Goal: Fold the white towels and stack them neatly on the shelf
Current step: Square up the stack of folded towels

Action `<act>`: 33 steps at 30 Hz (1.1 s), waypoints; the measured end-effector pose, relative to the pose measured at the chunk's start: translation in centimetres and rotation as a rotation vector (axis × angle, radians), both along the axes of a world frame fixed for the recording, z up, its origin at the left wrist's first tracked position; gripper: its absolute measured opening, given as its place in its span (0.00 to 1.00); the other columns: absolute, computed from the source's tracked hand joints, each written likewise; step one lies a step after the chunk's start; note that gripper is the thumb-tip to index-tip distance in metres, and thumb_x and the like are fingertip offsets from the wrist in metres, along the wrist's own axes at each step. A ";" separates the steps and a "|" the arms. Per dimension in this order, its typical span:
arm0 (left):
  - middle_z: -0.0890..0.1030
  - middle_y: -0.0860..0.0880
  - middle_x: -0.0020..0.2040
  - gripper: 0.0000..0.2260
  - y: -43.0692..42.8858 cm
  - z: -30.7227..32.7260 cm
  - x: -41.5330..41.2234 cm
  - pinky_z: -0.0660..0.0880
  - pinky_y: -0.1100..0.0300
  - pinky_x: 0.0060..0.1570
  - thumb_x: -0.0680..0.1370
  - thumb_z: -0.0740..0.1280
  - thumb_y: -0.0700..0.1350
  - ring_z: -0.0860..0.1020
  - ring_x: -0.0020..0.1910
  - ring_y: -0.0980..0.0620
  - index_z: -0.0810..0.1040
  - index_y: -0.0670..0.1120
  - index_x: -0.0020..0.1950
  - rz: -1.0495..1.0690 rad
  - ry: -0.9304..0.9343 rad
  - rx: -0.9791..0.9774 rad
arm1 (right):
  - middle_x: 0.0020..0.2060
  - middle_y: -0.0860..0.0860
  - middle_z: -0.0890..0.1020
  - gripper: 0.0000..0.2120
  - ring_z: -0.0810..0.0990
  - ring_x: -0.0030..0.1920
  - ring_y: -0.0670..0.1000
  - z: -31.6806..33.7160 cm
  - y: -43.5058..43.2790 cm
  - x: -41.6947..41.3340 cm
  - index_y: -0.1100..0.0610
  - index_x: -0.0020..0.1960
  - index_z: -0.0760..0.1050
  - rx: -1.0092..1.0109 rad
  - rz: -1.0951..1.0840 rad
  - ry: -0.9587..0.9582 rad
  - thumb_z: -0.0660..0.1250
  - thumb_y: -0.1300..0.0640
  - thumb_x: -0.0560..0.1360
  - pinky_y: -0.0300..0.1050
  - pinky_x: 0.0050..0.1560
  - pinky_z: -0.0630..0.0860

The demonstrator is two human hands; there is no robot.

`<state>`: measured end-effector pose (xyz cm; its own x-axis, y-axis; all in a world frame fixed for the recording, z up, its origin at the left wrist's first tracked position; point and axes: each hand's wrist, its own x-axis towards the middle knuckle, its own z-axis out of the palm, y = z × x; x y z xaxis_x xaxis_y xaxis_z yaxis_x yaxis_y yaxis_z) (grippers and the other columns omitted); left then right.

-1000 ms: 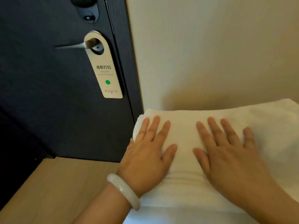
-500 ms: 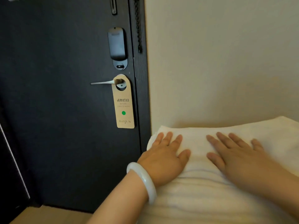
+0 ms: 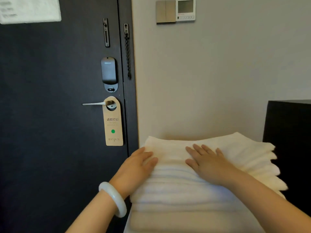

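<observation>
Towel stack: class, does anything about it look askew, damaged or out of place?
Yes. On the towels the right-hand edges are not flush: the layers step outward lower down, fanning like stairs. The left hand rests at the stack's left edge, and the right hand lies flat on top. Nothing looks spilled or damaged.

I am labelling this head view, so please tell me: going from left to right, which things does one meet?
In order: paper notice → door handle → left hand → right hand → black cabinet. The towels overlap both hands, so they are left out.
</observation>
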<state>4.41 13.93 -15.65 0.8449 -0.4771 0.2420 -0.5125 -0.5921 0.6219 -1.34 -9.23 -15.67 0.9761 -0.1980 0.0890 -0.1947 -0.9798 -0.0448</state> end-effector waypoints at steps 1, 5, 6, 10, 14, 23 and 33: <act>0.57 0.57 0.78 0.23 0.5 -0.4 -0.3 0.54 0.59 0.73 0.81 0.58 0.59 0.58 0.76 0.55 0.65 0.56 0.75 -0.002 0.027 -0.037 | 0.80 0.47 0.45 0.27 0.44 0.79 0.53 0.0 0.1 -0.1 0.44 0.80 0.44 0.002 -0.002 -0.006 0.43 0.39 0.83 0.63 0.76 0.43; 0.66 0.56 0.75 0.25 1.9 -2.1 -1.3 0.65 0.57 0.70 0.78 0.63 0.62 0.68 0.70 0.55 0.64 0.62 0.74 -0.015 0.114 -0.164 | 0.80 0.49 0.47 0.27 0.45 0.79 0.54 0.6 0.9 -0.3 0.47 0.80 0.46 -0.039 -0.020 0.014 0.44 0.42 0.84 0.64 0.76 0.44; 0.69 0.56 0.73 0.24 2.1 -2.2 -1.4 0.68 0.58 0.68 0.77 0.63 0.61 0.71 0.68 0.56 0.65 0.62 0.73 -0.010 0.119 -0.184 | 0.80 0.49 0.49 0.26 0.47 0.79 0.54 1.2 1.3 -0.2 0.49 0.80 0.48 -0.056 0.004 -0.014 0.46 0.45 0.84 0.63 0.76 0.45; 0.79 0.57 0.59 0.17 2.3 -1.6 -1.8 0.75 0.62 0.58 0.79 0.66 0.54 0.78 0.55 0.60 0.71 0.59 0.68 0.010 0.114 -0.308 | 0.74 0.49 0.67 0.23 0.65 0.73 0.49 3.1 4.8 0.2 0.50 0.75 0.65 0.164 0.301 -0.159 0.59 0.47 0.82 0.41 0.72 0.59; 0.83 0.56 0.53 0.14 3.3 -1.5 -2.2 0.77 0.62 0.52 0.79 0.67 0.41 0.81 0.51 0.60 0.74 0.54 0.62 0.031 0.205 -0.464 | 0.68 0.45 0.75 0.23 0.72 0.68 0.50 2.7 7.2 0.8 0.45 0.70 0.72 0.258 0.360 -0.066 0.67 0.42 0.77 0.45 0.68 0.67; 0.81 0.49 0.52 0.10 4.0 -2.4 -1.9 0.75 0.66 0.44 0.76 0.70 0.37 0.79 0.51 0.55 0.79 0.45 0.56 0.148 0.257 -0.542 | 0.60 0.42 0.81 0.14 0.77 0.60 0.46 2.3 7.0 1.8 0.43 0.62 0.79 0.287 0.367 -0.140 0.60 0.43 0.81 0.44 0.63 0.71; 0.84 0.48 0.48 0.06 3.8 -1.9 -0.9 0.78 0.62 0.46 0.74 0.72 0.39 0.82 0.49 0.51 0.81 0.45 0.50 0.208 0.313 -0.570 | 0.70 0.41 0.73 0.27 0.71 0.69 0.47 1.8 8.7 0.4 0.38 0.74 0.64 0.127 0.393 -0.158 0.63 0.37 0.77 0.42 0.67 0.67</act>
<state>3.51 17.72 -17.50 0.9764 -0.1673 0.1364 -0.1683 -0.1945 0.9664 -0.96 -0.49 -13.87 0.9558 0.1664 0.2424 0.2104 -0.9630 -0.1687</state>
